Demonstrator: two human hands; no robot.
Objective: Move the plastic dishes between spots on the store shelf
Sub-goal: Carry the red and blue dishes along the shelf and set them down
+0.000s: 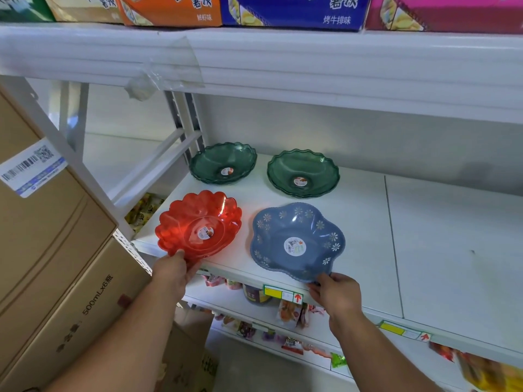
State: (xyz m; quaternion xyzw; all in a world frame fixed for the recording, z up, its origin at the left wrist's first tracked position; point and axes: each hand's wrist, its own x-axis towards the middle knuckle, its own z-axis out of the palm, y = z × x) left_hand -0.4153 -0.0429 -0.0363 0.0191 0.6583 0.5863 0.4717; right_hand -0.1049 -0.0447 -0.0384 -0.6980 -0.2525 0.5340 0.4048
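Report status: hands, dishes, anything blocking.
Left hand gripping red dish at near rim. Right hand gripping blue dish at near rim. Two green dishes behind, apart. Shelf to the right bare.

We note a white shelf (368,222) carrying two green dishes (223,163) (303,173) behind a red dish (198,224) and blue dish (297,241).

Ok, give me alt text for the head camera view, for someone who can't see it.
A person's left hand grips the near rim of a red plastic dish while the right hand grips the near rim of a blue flowered dish, both at the front of a white store shelf. Two green dishes sit behind them.
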